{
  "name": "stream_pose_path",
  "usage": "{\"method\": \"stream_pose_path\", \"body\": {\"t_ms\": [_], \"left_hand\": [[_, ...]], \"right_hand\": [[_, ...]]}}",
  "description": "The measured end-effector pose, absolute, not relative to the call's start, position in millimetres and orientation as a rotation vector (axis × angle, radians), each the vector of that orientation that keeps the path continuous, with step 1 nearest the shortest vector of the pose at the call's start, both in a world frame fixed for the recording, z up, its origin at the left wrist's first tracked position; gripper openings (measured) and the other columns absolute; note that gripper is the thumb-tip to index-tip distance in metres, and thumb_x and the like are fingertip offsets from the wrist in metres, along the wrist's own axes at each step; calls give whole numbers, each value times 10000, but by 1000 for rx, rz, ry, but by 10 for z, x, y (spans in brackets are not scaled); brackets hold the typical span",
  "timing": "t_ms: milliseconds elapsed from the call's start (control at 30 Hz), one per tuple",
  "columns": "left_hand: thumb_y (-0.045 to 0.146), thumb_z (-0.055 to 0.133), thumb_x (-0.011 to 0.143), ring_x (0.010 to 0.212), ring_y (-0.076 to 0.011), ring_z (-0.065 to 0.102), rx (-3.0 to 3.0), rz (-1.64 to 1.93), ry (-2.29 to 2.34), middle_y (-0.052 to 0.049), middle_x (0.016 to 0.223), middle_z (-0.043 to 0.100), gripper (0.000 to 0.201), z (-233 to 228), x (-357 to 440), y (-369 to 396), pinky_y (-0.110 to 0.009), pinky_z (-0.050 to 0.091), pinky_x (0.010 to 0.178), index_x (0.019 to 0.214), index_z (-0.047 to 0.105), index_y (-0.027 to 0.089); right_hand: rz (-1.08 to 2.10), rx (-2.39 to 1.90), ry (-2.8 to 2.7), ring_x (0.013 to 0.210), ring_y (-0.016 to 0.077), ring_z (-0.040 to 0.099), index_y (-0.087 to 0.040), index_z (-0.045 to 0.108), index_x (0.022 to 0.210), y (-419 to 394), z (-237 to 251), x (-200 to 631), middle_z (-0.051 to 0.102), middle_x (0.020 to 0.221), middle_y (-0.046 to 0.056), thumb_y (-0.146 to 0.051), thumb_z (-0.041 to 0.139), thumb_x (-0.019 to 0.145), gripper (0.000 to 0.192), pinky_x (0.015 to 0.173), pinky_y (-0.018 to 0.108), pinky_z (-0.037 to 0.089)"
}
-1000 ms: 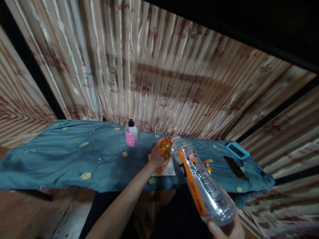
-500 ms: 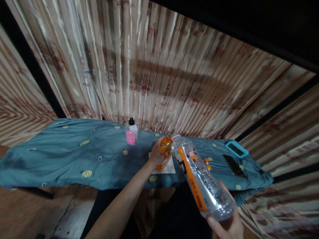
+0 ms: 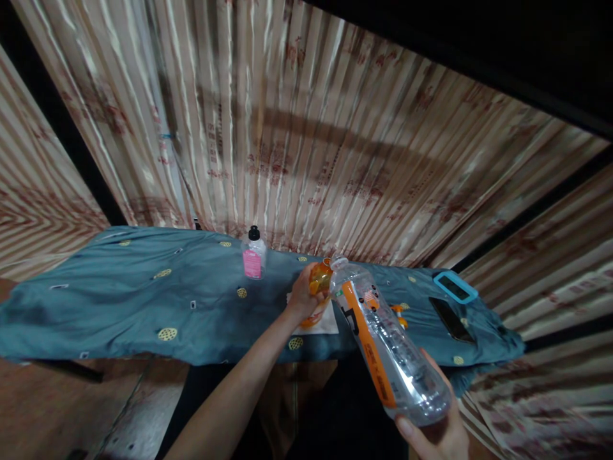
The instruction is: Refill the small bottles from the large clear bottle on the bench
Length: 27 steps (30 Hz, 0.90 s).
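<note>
Clasped by its base in the right hand (image 3: 438, 437), a large clear plastic bottle (image 3: 385, 345) with an orange label is tipped forward and down, its open neck meeting the mouth of a small orange bottle (image 3: 319, 281). That smaller bottle is wrapped in the closed fingers of the left hand (image 3: 302, 299), which holds it just above a white paper napkin (image 3: 328, 324) near the front edge of the bench (image 3: 119, 306). Both grips are pressed around their bottles, the right palm cupping the clear bottle's bottom at the near right of the scene. A teal cloth with small gold motifs covers the bench. Farther back, left of the hands, stands a small bottle with a pink label and black cap (image 3: 253, 254). At the far right of the cloth lie a phone in a blue case (image 3: 455, 287) and a dark phone (image 3: 451, 321) beside it. Striped, pleated curtains (image 3: 297, 128) hang behind the bench.
</note>
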State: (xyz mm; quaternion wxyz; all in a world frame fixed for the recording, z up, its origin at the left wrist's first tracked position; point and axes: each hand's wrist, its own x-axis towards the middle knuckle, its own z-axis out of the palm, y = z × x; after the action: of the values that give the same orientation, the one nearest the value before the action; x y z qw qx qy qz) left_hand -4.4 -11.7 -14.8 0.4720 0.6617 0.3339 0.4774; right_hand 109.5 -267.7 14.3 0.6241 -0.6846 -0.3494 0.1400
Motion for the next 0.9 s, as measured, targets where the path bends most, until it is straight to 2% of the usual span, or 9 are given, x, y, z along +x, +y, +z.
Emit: {"method": "stream_pose_path", "body": {"t_ms": [200, 733, 900], "left_hand": [[112, 699, 633, 943, -210, 642, 1624, 1158, 810, -25, 1067, 670, 618, -165, -28, -117, -377, 506, 906, 1220, 559, 242], [101, 692, 614, 1016, -249, 658, 1626, 1150, 837, -38, 1113, 683, 608, -97, -41, -148, -410, 505, 965, 1189, 551, 239], [137, 697, 612, 1023, -249, 656, 1639, 1162, 836, -38, 1123, 686, 615, -111, -38, -164, -401, 511, 966, 1200, 549, 243]], "right_hand": [[264, -1632, -895, 1165, 303, 621, -204, 445, 1436, -2704, 114, 1156, 569, 1407, 119, -613, 784, 676, 926, 934, 345, 493], [300, -1639, -909, 1153, 299, 633, -179, 414, 1451, -2726, 163, 1133, 586, 1378, 130, -610, 766, 709, 928, 940, 350, 506], [290, -1643, -952, 1101, 293, 676, -185, 407, 1469, -2771, 144, 1220, 646, 1314, 119, -594, 748, 746, 898, 899, 344, 536]]}}
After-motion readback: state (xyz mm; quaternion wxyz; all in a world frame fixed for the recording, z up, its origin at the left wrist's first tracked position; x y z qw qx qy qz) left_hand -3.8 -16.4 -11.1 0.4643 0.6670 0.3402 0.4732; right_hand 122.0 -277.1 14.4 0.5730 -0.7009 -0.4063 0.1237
